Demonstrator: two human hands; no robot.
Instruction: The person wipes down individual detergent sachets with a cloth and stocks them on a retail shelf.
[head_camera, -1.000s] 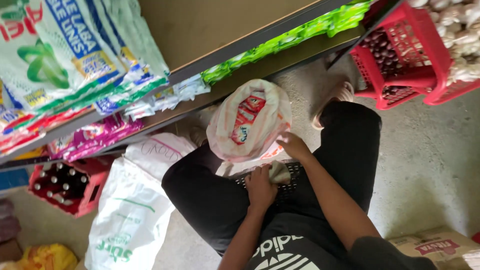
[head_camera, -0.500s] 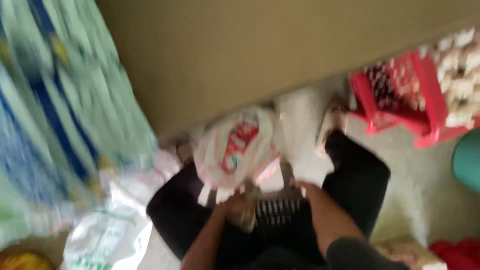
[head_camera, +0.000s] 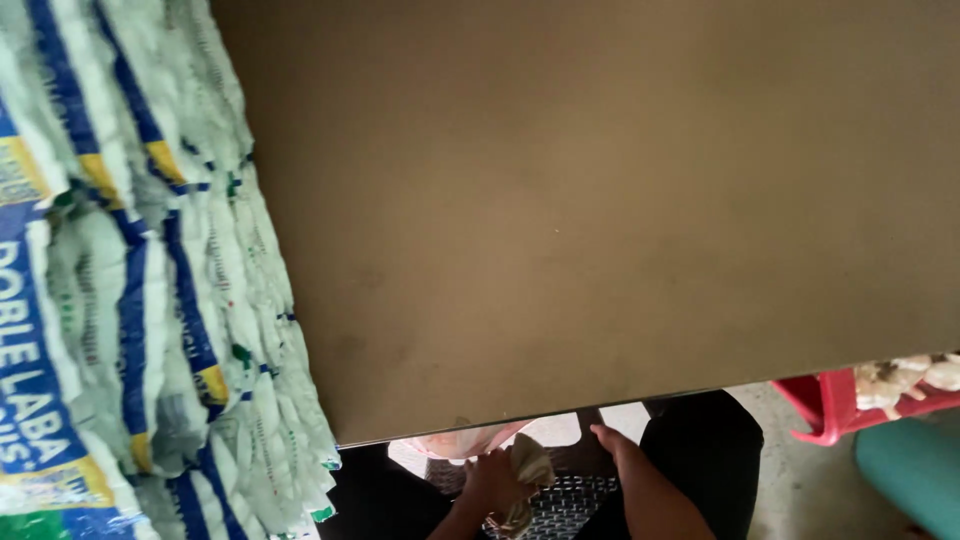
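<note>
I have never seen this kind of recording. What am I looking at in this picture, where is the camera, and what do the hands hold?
There is no machine here. A person wears one camera on the head, and it looks down at their own two bare hands. Most of the picture is filled by a plain brown board, seen from close. On the left hang rows of white, blue and green packets. At the bottom, below the board, the left hand closes its grip on a crumpled brownish piece; I cannot tell what it is. The right hand rests beside it, above a dark mesh basket on the person's lap. A red crate stands at the right.
</note>
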